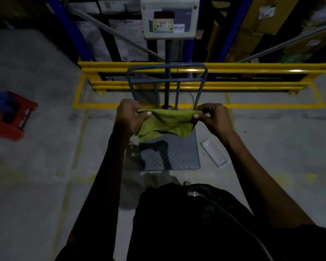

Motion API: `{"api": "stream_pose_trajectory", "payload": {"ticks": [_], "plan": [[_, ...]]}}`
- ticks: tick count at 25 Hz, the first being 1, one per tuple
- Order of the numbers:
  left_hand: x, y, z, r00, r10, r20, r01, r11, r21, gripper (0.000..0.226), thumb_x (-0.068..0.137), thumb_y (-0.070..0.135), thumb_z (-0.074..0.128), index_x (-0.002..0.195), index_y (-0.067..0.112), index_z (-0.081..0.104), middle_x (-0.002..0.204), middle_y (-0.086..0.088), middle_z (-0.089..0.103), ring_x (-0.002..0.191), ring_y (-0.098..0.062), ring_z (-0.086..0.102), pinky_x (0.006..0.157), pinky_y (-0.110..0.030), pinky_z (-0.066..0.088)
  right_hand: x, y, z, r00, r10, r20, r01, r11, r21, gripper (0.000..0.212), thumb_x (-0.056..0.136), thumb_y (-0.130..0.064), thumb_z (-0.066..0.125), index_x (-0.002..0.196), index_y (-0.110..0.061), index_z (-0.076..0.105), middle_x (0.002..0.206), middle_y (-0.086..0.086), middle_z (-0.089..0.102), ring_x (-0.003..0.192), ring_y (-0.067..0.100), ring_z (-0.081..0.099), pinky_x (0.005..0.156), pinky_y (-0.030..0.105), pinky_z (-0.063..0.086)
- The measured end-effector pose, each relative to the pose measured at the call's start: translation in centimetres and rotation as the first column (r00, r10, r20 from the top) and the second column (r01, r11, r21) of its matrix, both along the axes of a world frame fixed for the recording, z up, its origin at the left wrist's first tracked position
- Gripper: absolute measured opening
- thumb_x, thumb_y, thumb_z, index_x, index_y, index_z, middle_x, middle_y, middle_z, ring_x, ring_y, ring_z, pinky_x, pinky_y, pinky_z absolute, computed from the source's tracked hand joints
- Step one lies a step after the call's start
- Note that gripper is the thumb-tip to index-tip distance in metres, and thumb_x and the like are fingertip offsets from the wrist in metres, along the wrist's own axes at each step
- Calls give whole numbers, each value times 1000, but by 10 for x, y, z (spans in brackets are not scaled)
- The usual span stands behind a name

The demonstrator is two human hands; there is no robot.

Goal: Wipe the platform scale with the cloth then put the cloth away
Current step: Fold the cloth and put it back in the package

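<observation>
Left hand [129, 116] and right hand [214, 117] pinch the olive-green terry cloth [167, 122] taut, apparently spreading it above the grey checker-plate platform scale [169, 153] at twelve o'clock.

Warehouse: blue racking [72, 29], boxes [260, 14], yellow barrier [233, 67]

We have both arms extended forward, left hand [129, 117] and right hand [214, 118] level, well apart, thumbs on top, fingers pinched closed.

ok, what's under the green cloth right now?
The cloth, pinched by the left hand and right hand, hangs above the scale's grey checker-plate platform. The platform's far part is hidden behind the cloth.
</observation>
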State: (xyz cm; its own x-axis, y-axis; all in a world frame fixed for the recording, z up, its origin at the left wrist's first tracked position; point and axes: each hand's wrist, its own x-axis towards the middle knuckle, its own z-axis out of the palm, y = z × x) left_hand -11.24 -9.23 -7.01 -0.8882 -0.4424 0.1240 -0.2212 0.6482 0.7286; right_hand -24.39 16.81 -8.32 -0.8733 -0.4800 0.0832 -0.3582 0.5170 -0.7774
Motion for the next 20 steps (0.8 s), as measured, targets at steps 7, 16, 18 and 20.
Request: {"api": "stream_pose_trajectory", "payload": {"ticks": [7,16,18,20], "plan": [[-5,-13,17,993,113,-37,-110,991,77,41,82,46,68,66,8,65,59,-8,60,61,-23,60,55,-40,49,24,-44,16,924,-233,303,294,940,-171,28,92,-30,66,75,-7,64,76,17,67,71,24,65,65,39,53],[-5,45,71,963,34,-266,36,967,254,23,95,28,64,80,11,71,66,-10,65,58,-7,52,51,-27,40,69,-102,79,918,-70,390,254,859,-445,26,100,-29,61,79,-14,64,76,11,63,70,21,60,67,40,50],[-6,45,85,954,14,-298,85,945,316,39,100,37,54,79,8,69,68,-19,63,60,-14,55,53,-31,43,73,-102,95,928,35,370,168,848,-502,21,103,-29,57,95,-12,65,85,6,63,80,17,59,73,37,49],[-8,42,96,962,-21,-272,155,861,485,54,101,53,39,82,14,72,71,-17,67,71,-23,69,64,-38,56,73,-93,103,946,126,299,51,853,-520,19,102,-23,59,116,-11,60,101,0,66,94,14,64,82,33,54]]}}
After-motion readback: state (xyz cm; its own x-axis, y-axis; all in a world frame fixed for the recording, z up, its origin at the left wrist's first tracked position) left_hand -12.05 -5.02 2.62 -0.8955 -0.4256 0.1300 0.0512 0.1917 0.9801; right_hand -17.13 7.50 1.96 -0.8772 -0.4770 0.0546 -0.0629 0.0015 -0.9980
